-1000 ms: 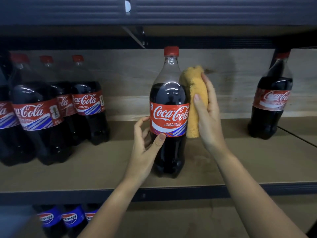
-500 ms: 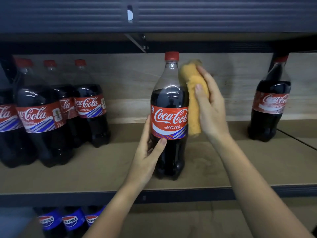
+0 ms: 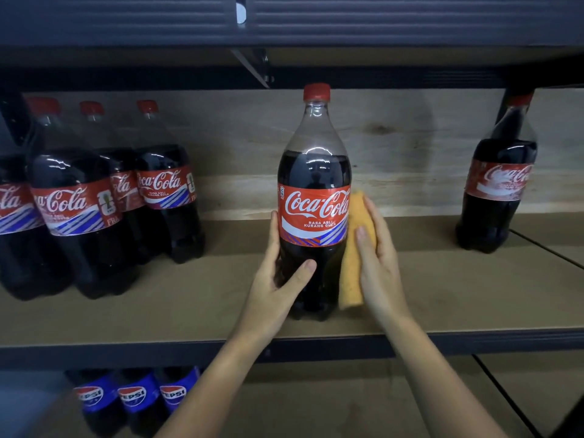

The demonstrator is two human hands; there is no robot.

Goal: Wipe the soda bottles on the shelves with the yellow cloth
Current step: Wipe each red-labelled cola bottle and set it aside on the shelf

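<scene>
**Cloth pressed to the lower side of the centre bottle**

Head view: A Coca-Cola bottle stands upright at the centre of the frame on the wooden shelf. The left hand grips its lower body, fingers behind and thumb across the dark front below the label. The right hand holds the yellow cloth flat against the bottle's right side, from the label's level down almost to the base, fingers lying along the folded cloth. At left of the frame a cluster of Coca-Cola bottles stands together; a lone Coca-Cola bottle stands at the right, well apart. Pepsi bottles show on the shelf below, lower left.
</scene>
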